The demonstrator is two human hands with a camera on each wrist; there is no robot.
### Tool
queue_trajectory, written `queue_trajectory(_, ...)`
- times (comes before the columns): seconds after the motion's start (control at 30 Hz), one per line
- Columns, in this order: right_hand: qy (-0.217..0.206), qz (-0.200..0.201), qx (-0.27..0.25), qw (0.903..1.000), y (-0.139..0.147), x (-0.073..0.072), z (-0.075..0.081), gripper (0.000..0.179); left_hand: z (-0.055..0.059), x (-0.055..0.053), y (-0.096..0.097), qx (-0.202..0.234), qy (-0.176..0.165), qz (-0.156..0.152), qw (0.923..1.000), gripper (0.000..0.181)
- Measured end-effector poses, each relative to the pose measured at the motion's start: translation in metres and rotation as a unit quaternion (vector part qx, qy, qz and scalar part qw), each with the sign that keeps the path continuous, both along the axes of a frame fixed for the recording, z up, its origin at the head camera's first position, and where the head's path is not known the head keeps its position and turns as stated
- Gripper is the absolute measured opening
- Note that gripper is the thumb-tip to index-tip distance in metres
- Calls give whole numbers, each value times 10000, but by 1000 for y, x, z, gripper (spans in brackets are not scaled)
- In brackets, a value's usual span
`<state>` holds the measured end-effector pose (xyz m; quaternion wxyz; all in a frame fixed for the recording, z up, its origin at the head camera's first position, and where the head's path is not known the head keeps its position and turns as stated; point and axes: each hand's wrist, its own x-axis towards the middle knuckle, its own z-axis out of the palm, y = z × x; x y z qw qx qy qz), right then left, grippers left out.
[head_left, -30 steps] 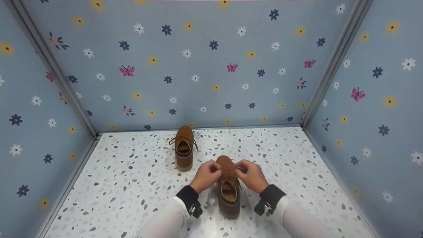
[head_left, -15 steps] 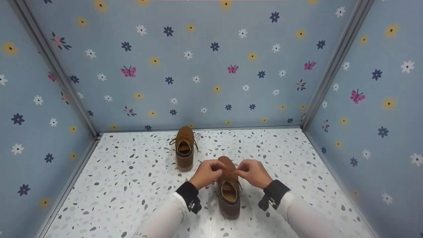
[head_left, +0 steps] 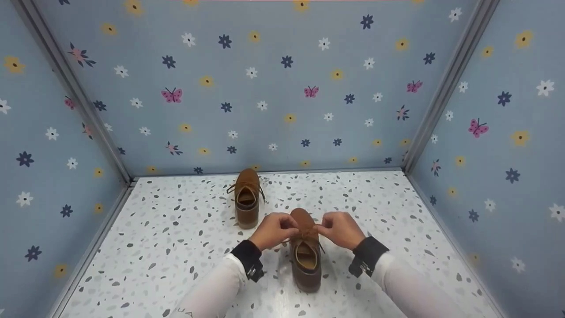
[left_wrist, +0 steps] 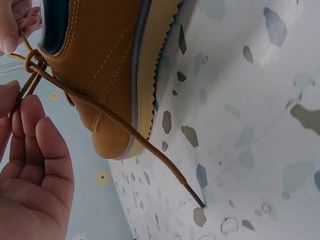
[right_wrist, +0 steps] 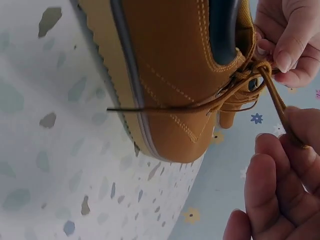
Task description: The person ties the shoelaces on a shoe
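Note:
A brown lace-up shoe (head_left: 306, 278) with a pale ridged sole stands upright on the floor between my hands, toe pointing away. My left hand (head_left: 272, 230) pinches a loop of the brown shoelace (left_wrist: 117, 119) between thumb and finger, on the left side of the shoe. From the other side my right hand (head_left: 341, 229) pinches another lace loop, seen up close in the right wrist view. The loops meet at a knot (right_wrist: 261, 67) over the shoe's tongue. One loose lace end hangs down each side of the shoe.
A matching brown shoe (head_left: 247, 216), its lace tied in a bow, stands farther back on the left, toe near the back wall. Blue flower-patterned panels (head_left: 265, 88) enclose the white speckled floor (head_left: 176, 247) at the back and on both sides.
My left hand reached right over the laces, then drew back left. My right hand has shifted slightly right, so the hands are a little farther apart. Both shoes stay in place.

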<state>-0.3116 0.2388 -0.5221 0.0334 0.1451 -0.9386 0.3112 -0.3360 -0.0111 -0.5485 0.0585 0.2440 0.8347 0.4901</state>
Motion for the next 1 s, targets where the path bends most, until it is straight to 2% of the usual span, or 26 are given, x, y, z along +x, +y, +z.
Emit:
queue_trajectory(0.27,460,7,719,9963,3,1,3,39,2,-3,-5,-364,163,-9,9992,16)
queue_trajectory(0.43,767,-27,1150,9904,6,1,2,45,3,-1,-7,-580,293,25,9979,10)
queue_trajectory(0.57,808,-130,1414,9866,8,2,2,49,4,0,-8,-705,392,12,9967,8)
queue_trajectory(0.77,822,-319,1567,9837,11,1,2,48,5,0,-10,-820,442,-9,9957,7)
queue_trajectory(1.0,790,-454,1457,9851,16,0,-1,46,4,0,-13,-885,597,-60,9943,8)
